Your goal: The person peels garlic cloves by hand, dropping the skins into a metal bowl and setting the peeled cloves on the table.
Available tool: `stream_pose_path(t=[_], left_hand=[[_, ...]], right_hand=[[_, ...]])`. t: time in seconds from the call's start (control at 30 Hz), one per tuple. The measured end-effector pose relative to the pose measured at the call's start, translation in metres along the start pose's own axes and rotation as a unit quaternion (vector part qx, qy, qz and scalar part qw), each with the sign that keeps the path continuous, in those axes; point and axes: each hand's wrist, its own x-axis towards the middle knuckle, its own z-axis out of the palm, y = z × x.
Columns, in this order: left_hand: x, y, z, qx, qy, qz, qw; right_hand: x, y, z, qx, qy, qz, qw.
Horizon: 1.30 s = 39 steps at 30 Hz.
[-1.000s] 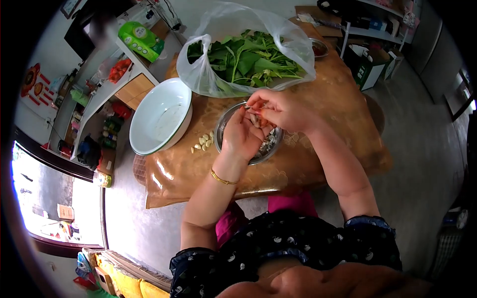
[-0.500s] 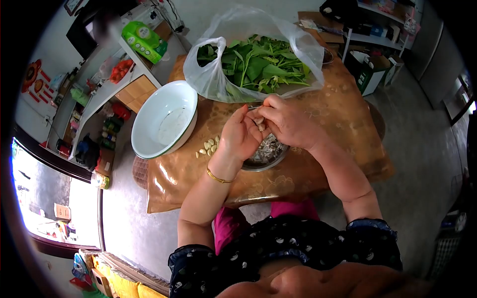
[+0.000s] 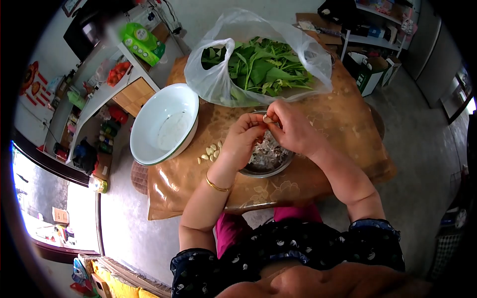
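Note:
My left hand (image 3: 242,136) and my right hand (image 3: 294,130) meet fingertip to fingertip over a metal bowl (image 3: 265,175). Between their pinched fingers is a small garlic clove (image 3: 268,119). The left fingers are curled inward, so whatever lies in that palm is mostly hidden. Papery garlic skins (image 3: 271,155) fill much of the metal bowl. Several peeled garlic cloves (image 3: 212,151) lie on the table just left of my left wrist, which wears a gold bangle (image 3: 216,186).
A white enamel basin (image 3: 144,141) stands on the table's left side. Toward the back, a clear plastic bag (image 3: 318,72) holds leafy greens (image 3: 263,67). The brown tabletop (image 3: 343,134) reaches close to my lap. Shelves and boxes line the walls.
My left palm, open before with cloves resting in it, has curled closed. Both hands' fingertips now pinch a single clove. The view has shifted slightly.

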Motion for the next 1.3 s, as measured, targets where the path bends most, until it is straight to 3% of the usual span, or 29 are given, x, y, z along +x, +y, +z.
stream_pose_path(t=[0.13, 0.3, 0.5, 0.7, 0.9, 1.0, 1.2, 1.3], left_hand=[[0.001, -0.011, -0.001, 0.077, 0.029, 0.067, 0.994], [-0.001, -0.007, -0.001, 0.061, 0.051, 0.076, 0.994], [-0.002, -0.005, 0.005, 0.146, 0.054, 0.108, 0.982], [-0.001, -0.003, 0.000, 0.214, 0.054, 0.141, 0.965], [0.002, 0.002, -0.013, 0.303, 0.025, 0.183, 0.935], [0.002, 0.002, -0.013, 0.315, 0.017, 0.198, 0.928], [0.001, 0.005, -0.010, 0.343, 0.016, 0.186, 0.920], [0.002, 0.004, -0.011, 0.354, 0.008, 0.199, 0.914]], right_hand=[[-0.004, -0.003, 0.007, 0.048, -0.001, 0.031, 0.998], [-0.006, -0.002, 0.011, 0.081, 0.011, 0.018, 0.997], [-0.006, 0.002, 0.011, 0.016, 0.032, 0.002, 0.999], [-0.008, 0.003, 0.013, 0.104, 0.026, 0.050, 0.993], [-0.003, -0.003, 0.003, 0.309, -0.067, 0.240, 0.918], [-0.002, 0.001, 0.001, 0.308, -0.079, 0.248, 0.915], [-0.005, 0.008, 0.004, 0.196, -0.090, 0.160, 0.963], [-0.003, 0.005, 0.000, 0.251, -0.140, 0.206, 0.936]])
